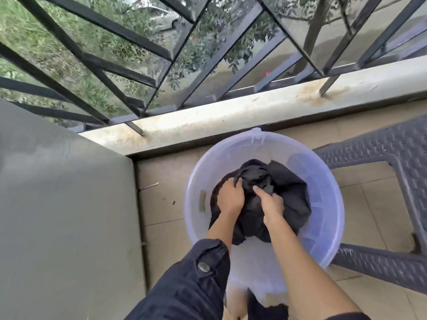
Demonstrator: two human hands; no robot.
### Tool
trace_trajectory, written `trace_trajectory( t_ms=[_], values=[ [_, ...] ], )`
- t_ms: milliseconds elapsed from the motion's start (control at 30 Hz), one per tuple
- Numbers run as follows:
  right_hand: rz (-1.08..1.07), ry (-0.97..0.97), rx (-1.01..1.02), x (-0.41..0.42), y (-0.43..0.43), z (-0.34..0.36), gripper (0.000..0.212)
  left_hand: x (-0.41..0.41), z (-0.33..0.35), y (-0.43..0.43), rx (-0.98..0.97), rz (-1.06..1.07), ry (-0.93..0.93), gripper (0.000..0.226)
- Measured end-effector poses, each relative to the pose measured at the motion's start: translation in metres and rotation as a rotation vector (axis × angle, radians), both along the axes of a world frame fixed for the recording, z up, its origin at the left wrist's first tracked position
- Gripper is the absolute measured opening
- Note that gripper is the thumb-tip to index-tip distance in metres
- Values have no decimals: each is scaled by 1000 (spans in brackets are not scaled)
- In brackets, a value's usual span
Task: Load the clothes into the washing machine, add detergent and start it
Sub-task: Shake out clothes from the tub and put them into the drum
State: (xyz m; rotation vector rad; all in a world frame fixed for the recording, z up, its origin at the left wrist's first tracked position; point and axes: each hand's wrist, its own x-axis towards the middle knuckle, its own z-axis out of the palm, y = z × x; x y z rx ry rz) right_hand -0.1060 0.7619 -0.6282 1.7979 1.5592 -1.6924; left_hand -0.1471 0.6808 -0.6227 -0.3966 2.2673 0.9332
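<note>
The black clothes lie bunched in a clear basin on the tiled floor, near the ledge. Both hands are inside the basin, side by side. The left hand has its fingers curled into the cloth and grips it. The right hand grips the same bundle just beside it. A grey chair stands just right of the basin.

both hands grip black clothes — translucent basin
</note>
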Motion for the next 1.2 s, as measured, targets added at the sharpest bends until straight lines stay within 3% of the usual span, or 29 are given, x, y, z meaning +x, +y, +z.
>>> trace_trajectory(
  t_ms=[300,533,633,700,800,1067,1200],
  values=[
    [17,64,87,-5,6,140,57,6,127,-3,14,59,156,45],
    [0,158,95,-4,14,279,23,4,263,4,161,104,208,44],
    [-15,202,103,0,12,344,23,4,321,3,201,97,248,37],
    [-25,231,112,2,8,387,33,4,358,0,216,97,285,40],
    [-10,267,128,6,1,440,22,6,413,-5,208,116,300,41],
    [80,299,184,13,-38,564,28,23,539,-47,217,184,396,41],
    [156,320,171,10,-68,608,45,23,585,-81,207,217,420,40]
  ],
)
